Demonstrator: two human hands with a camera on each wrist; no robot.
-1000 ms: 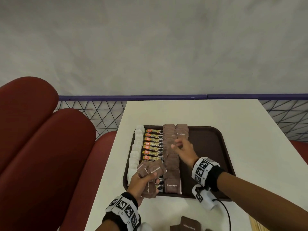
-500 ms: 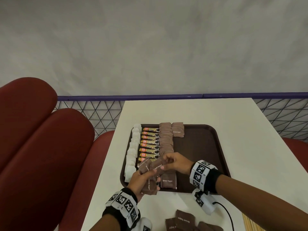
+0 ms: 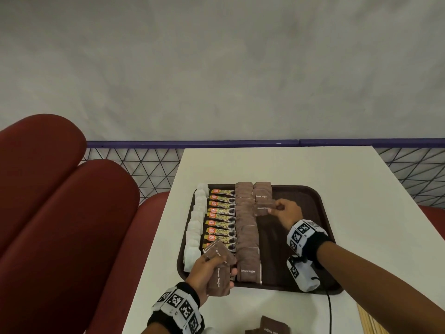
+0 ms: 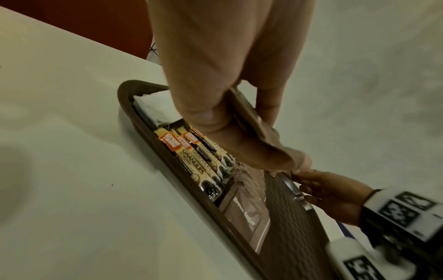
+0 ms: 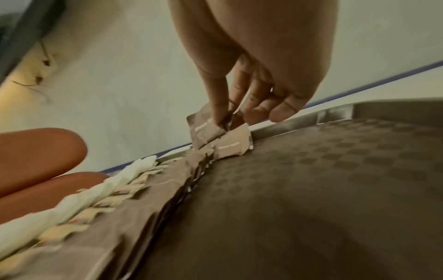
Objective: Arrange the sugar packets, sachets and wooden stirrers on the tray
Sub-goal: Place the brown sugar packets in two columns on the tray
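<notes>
Head view: A brown tray (image 3: pixel 310 201) sits on a white table (image 3: pixel 361 189) in the lower centre of the frame. On the tray, from left to right, lie a column of white packets (image 3: pixel 195 227), a column of granule sachets (image 3: pixel 222 220) and a full column of brown packets (image 3: pixel 246 227). A second, short column of brown packets starts at the tray's upper edge. The right hand (image 3: pixel 286 210) pinches one brown packet (image 3: pixel 263 209) just below that short column. The left hand (image 3: pixel 204 273), at the tray's lower left corner, grips a small stack (image 3: pixel 219 268) of brown packets. Loose packets (image 3: pixel 272 325) lie at the bottom edge of the frame. Pale stirrers (image 3: pixel 368 324) show at the lower right edge.

Left wrist view: The left hand (image 4: pixel 230 113) fills the upper centre, thumb and fingers pressed on the stack (image 4: pixel 249 117). Sachets (image 4: pixel 191 157) and a labelled brown packet lie below it in the tray (image 4: pixel 153 144). The right hand (image 4: pixel 335 193) is at right.

Right wrist view: The right hand (image 5: pixel 258 75) holds the packet (image 5: pixel 206 130) between thumb and fingers, tilted, above the short column's last packet; contact cannot be determined. The tray (image 5: pixel 335 170) floor fills the lower right.
</notes>
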